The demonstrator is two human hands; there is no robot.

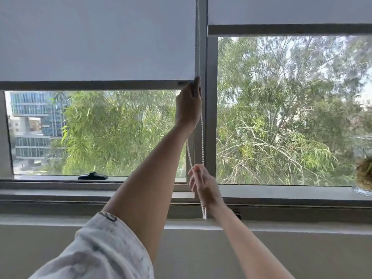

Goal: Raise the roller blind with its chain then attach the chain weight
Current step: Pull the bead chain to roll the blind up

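Chain (202, 135) inside both fists: left hand (188, 105) high, right hand (203, 183) low.

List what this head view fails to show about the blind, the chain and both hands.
- Roller blind: its roller and chain drive are cut off by the top edge.
- Chain: the loop's bottom is motion-blurred; no chain weight can be made out.
- Left hand: seen from the back, so its fingertips' grip on the chain is hidden.
- Right hand: the pinch on the chain is hidden by the hand itself.
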